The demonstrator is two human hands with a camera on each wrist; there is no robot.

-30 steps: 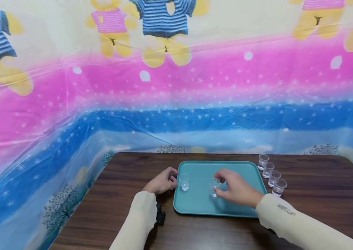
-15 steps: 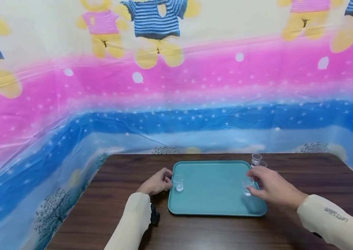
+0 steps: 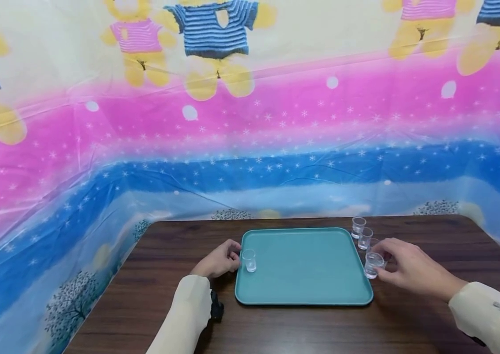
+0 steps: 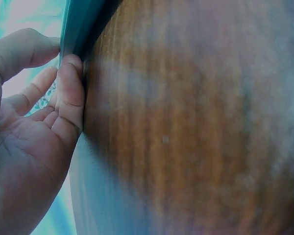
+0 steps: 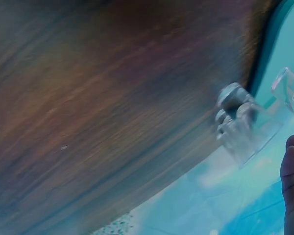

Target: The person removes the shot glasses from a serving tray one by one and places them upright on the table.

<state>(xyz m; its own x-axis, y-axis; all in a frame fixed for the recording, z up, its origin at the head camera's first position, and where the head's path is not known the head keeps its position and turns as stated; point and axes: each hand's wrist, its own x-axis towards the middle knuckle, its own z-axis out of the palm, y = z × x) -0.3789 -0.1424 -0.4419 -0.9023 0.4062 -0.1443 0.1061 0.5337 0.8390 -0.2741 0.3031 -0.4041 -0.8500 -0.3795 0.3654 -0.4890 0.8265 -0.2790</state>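
A teal tray (image 3: 303, 299) lies on the dark wooden table (image 3: 409, 314). My left hand (image 3: 234, 257) grips the tray's left rim (image 4: 74, 34), thumb above and fingers (image 4: 71, 93) below. One small clear glass (image 3: 248, 260) stands on the tray just beside that hand. My right hand (image 3: 382, 264) pinches another small clear glass (image 3: 372, 265) just off the tray's right edge, low over the table. It sits at the near end of a row of similar glasses (image 3: 358, 227). The right wrist view shows blurred glasses (image 5: 245, 127) and a fingertip (image 5: 290, 178).
A plastic sheet (image 3: 250, 147) printed with bears, pink and blue bands hangs behind and around the table. A dark wrist-worn device (image 3: 216, 309) sits on my left sleeve. The table's right end (image 3: 476, 236) lies beyond the glass row.
My right hand has carried its glass from the middle of the tray to the right, past the tray's edge, to the row of glasses. The left hand has stayed on the rim.
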